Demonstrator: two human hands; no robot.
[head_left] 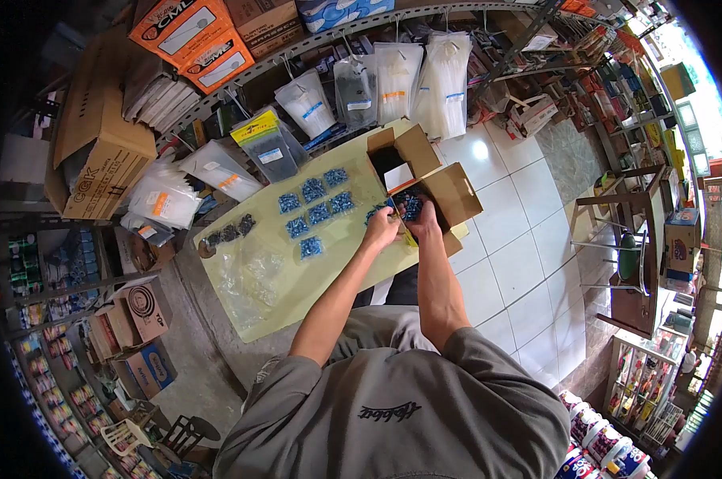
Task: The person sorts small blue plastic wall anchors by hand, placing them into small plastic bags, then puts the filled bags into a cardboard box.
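The right hand (428, 221) is closed around a blue packet (410, 206), positioned over the right end of the table (341, 255), beside the open carton (417, 150). The left hand (382, 229) is just beside the packet, fingers bent and close together; whether they clamp anything cannot be told, as the hands partly hide the work. Filled packets (319, 212) lie loosely grouped on the table (dark packets (225, 232) and clear bags (249, 279) occupy the left end). Caution: an uneven squeeze, or an unsealed mouth, could spill the small contents into the carton or onto the tiled floor (505, 215). A raised carton flap (459, 195) could catch the right wrist and jolt the grip.
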